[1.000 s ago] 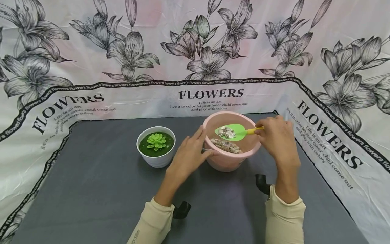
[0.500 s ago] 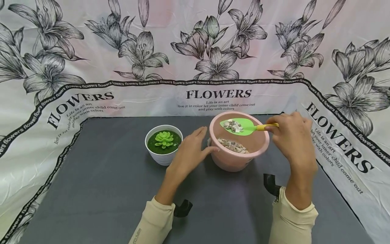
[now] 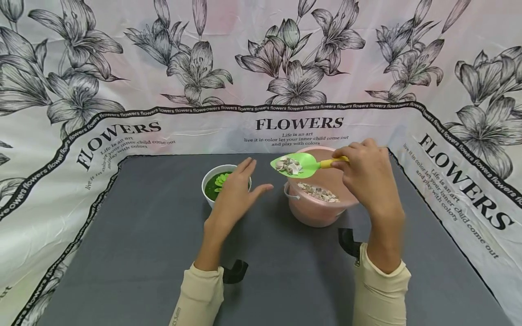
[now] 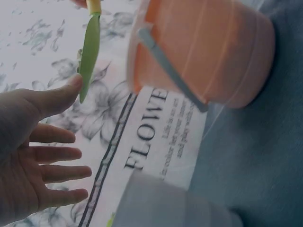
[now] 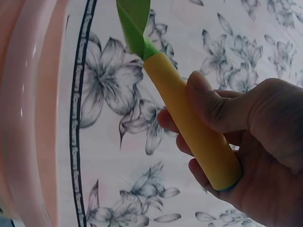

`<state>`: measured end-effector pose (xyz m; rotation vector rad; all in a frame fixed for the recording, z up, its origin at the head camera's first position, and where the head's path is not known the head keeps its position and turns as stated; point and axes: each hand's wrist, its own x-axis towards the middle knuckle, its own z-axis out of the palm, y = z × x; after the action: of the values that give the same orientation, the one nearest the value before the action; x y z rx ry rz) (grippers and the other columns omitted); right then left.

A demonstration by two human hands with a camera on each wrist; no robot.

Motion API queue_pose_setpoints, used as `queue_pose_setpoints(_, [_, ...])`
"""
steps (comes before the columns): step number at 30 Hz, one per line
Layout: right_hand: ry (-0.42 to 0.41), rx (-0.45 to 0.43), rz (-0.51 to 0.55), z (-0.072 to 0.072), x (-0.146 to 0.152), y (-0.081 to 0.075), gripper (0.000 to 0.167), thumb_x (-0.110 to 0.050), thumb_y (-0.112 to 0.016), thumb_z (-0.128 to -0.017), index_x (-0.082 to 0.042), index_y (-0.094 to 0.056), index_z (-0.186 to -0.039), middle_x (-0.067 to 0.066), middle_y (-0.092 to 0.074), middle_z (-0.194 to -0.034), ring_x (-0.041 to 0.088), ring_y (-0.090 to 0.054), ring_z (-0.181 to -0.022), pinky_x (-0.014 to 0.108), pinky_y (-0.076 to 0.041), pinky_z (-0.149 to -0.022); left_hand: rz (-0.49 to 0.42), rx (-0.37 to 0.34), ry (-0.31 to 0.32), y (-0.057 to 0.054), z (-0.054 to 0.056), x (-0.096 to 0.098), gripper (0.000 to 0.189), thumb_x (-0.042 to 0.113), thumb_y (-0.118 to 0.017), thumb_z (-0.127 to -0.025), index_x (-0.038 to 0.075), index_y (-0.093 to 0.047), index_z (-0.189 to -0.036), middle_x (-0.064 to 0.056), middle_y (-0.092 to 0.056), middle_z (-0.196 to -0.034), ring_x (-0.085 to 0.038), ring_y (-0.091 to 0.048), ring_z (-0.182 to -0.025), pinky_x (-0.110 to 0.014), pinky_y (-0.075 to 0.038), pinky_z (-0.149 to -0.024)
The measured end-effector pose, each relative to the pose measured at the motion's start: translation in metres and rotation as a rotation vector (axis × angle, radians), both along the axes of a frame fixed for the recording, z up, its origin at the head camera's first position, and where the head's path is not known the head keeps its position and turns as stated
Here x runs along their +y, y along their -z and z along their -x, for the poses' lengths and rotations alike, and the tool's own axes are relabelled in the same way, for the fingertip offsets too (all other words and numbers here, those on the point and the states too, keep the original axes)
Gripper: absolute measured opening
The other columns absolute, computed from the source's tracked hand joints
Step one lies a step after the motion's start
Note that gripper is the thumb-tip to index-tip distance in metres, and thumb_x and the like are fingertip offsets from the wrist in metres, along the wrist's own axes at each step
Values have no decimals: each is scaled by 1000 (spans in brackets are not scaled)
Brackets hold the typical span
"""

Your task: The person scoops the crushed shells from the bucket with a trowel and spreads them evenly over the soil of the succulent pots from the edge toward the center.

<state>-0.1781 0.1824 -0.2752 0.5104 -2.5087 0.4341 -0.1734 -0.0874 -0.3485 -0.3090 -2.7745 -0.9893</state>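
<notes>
My right hand [image 3: 369, 179] grips the yellow handle of a toy shovel [image 5: 191, 125], whose green blade bears a small heap of shell bits or pebbles [image 3: 288, 165]. The blade hangs over the left rim of a pink bucket [image 3: 316, 215]. More of the same bits [image 3: 318, 192] lie inside the bucket. With fingers straight and thumb spread, my left hand [image 3: 232, 192] hovers by a white pot [image 3: 207, 174] and hides much of it. A green artificial succulent [image 3: 220, 180] shows past the fingers, on a dark green surface in the pot.
Pot and bucket stand on a grey tabletop [image 3: 163, 244], near its back edge. A white floral cloth [image 3: 195, 122] rises behind and along both sides. The bucket's grey handle [image 4: 170, 68] hangs down on its left side.
The right hand has carried the loaded shovel leftward, from over the bucket's inside to its left rim. The left hand has left the bucket's side and moved left over the white pot.
</notes>
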Motion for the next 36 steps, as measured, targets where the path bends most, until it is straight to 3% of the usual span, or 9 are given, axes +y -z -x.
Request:
queue_pose_setpoints(6, [-53, -18, -1, 2, -24, 2, 11, -5, -78, -92, 0, -81, -100, 18, -78, -95, 35, -55, -86, 54, -40, -77, 2, -32, 12, 1, -1, -28, 92, 45, -76, -94, 9, -31, -165, -15, -30, -172, -38, -36, -157, -57, -39, -123])
queue_pose_setpoints(13, [-139, -42, -33, 12, -56, 16, 13, -10, -81, -91, -7, -82, -103, 11, -80, -97, 31, -58, -87, 48, -44, -77, -7, -75, -5, 7, -7, -72, 103, 41, -81, -91, 18, -19, -169, -18, -20, -175, -46, -29, -158, -66, -38, -120])
queue_pose_setpoints(18, [-180, -62, -97, 17, -79, 25, 13, -9, -78, -93, -7, -81, -106, 7, -79, -101, 29, -60, -92, 43, -48, -80, -15, -98, 5, 18, -10, -102, 114, 41, -86, -87, 17, -11, -170, -19, -16, -176, -46, -23, -160, -67, -34, -122])
queue_pose_setpoints(21, [-208, -91, -82, 19, -91, 30, 13, -11, -77, -94, -7, -80, -106, 6, -79, -104, 28, -58, -94, 42, -46, -79, -23, -123, 14, 28, -7, -116, 122, 38, -89, -83, 16, -6, -170, -19, -13, -176, -45, -19, -161, -68, -30, -124])
queue_pose_setpoints(29, [-196, -35, -195, 28, -122, 41, 9, -14, -77, -93, -10, -81, -100, 5, -76, -96, 27, -59, -92, 43, -45, -77, -103, -236, 71, 58, 18, -125, 143, 44, -94, -75, 13, 10, -168, -20, -8, -176, -45, -19, -161, -65, -28, -126])
queue_pose_setpoints(32, [-195, -17, -236, 27, -135, 41, 11, -17, -80, -90, -11, -80, -100, 5, -75, -95, 27, -58, -94, 45, -46, -81, -172, -262, 64, 65, 22, -127, 149, 44, -96, -73, 15, 16, -167, -23, -13, -175, -47, -25, -159, -66, -32, -124])
queue_pose_setpoints(36, [-206, 18, -292, 21, -150, 39, 14, -19, -82, -89, -11, -80, -100, 7, -75, -97, 27, -56, -93, 47, -48, -84, -288, -290, 60, 68, 23, -130, 154, 36, -98, -72, 17, 23, -165, -23, -34, -169, -41, -41, -153, -61, -35, -124])
